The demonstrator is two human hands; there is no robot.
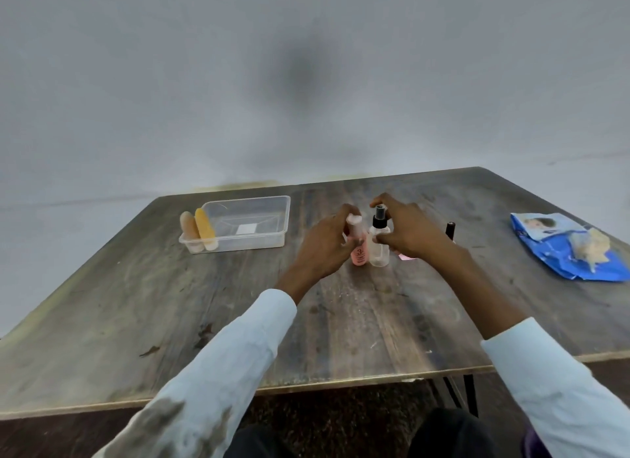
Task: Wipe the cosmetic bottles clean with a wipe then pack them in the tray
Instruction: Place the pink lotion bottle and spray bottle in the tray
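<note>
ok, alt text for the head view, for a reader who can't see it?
A person's left hand grips a pink bottle and the right hand reaches round a clear spray bottle standing beside it on a wooden table. A clear tray far left holds two bottles; a blue wipe packet lies right.

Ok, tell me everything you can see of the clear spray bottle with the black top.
The clear spray bottle stands upright near the table's middle, right beside the pink bottle. Its body looks like see-through plastic, seemingly empty, with a black pump sprayer and collar. The right hand curls round it, fingers over the sprayer and thumb at the shoulder.
</note>
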